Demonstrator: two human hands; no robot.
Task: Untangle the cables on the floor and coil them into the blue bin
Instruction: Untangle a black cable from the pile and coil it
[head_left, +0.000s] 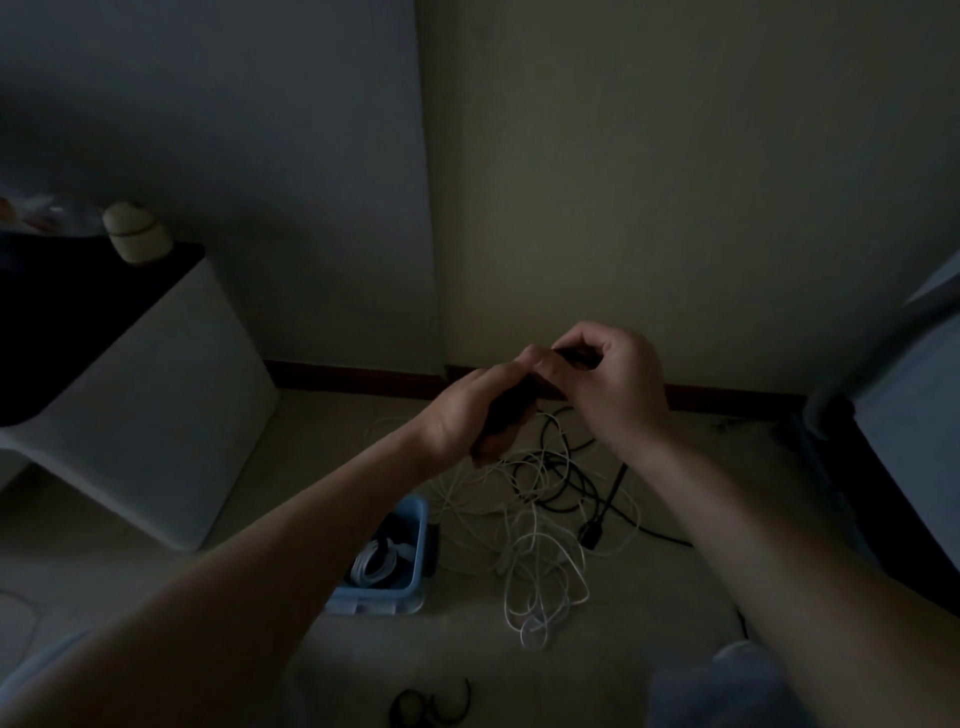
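**Both hands on a dark cable above the tangle**

In the middle of the frame, a dark cable bundle (506, 410) is held in the air between two bare hands. The left hand (465, 415) has its fingers curled round the lower part of the bundle. The right hand (615, 384) has its fingers bent inward and pinches the upper end of the same bundle. The two hands touch at the fingertips.

Directly below them, on the pale floor (291, 452), lies the rest of the tangle. Thin white cables (535, 525) spread in loose loops from centre to lower centre. Black cables (563, 483) cross through the upper part of these loops. A small black plug block (591, 534) sits at the right edge of the heap, with a black lead running off to the right.

The blue bin (376, 603) stands on the floor just left of the tangle, at lower centre, partly hidden by the left forearm. A coiled white cable (371, 566) lies inside it.

At the bottom edge, a separate black loop (436, 709) lies on the floor, well apart from the heap.

A white cabinet (156, 415) with a dark top fills the left of the frame, and a cream rounded object (136, 234) stands on its top. A dark baseboard (358, 376) runs along the foot of the wall behind the hands. The light is dim, so fine detail in the dark bundle cannot be made out.
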